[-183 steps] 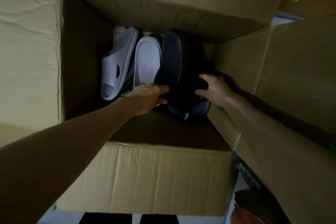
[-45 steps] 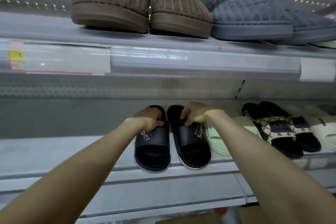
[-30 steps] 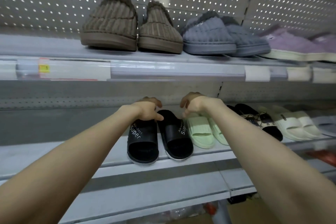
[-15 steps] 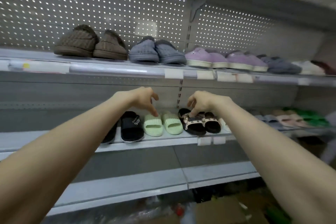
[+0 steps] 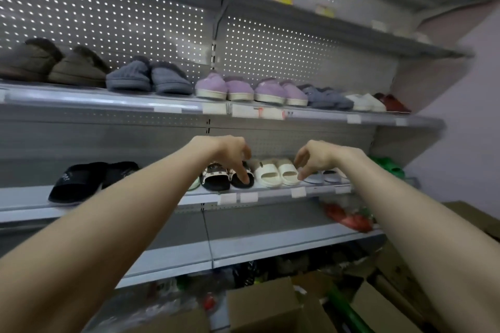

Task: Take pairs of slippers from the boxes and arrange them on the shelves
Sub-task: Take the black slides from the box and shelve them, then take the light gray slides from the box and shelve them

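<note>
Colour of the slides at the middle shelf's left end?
Black: the slides carry white lettering on the strap; head view shows it.

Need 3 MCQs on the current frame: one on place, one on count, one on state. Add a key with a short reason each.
1. Where are the black slippers?
A) on the floor
B) on the middle shelf, at its left
C) hung on the pegboard

2. How many purple slippers stand on the upper shelf?
A) one
B) four
C) eight

3. What do the left hand and right hand hold?
A) nothing
B) one black slipper each
C) a box together

Key:
1 B: the pair sits side by side on the left part of the middle shelf.
2 B: two purple pairs stand next to each other.
3 A: the fingers of both hands hang loosely curled in front of the middle shelf with nothing in them.
</note>
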Tool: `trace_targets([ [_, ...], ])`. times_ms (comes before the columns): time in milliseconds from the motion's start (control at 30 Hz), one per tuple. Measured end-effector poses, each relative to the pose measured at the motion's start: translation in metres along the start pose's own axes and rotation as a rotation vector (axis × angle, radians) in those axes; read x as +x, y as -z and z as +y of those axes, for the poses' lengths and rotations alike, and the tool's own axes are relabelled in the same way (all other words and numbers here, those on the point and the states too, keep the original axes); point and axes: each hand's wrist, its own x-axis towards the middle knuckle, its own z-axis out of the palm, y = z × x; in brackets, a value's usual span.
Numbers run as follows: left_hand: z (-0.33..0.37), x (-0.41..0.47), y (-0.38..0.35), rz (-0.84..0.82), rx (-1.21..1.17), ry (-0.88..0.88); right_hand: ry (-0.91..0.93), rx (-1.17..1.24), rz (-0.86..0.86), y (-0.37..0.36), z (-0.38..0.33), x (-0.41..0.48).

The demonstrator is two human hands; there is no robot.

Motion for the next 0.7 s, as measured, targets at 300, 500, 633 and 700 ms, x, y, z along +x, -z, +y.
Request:
trace_targets([
  [300, 0.019, 0.095, -0.051, -0.120, 0.001, -0.013, 0.008, 0.043, -0.109, -0.033, 0.065, 0.065],
  [500, 0.003, 0.185, -0.123, -0.249, -0.053, 0.036, 0.040, 0.015, -0.243, -0.097, 0.105, 0.159],
  [633, -0.009, 0.236, -0.183, -0.346, -0.105, 0.092, 0.055, 0.012, -0.364, -0.152, 0.131, 0.217],
  [700, -0.013, 0.254, -0.215, -0.417, -0.151, 0.123, 0.061, 0.029, -0.422, -0.182, 0.144, 0.241],
])
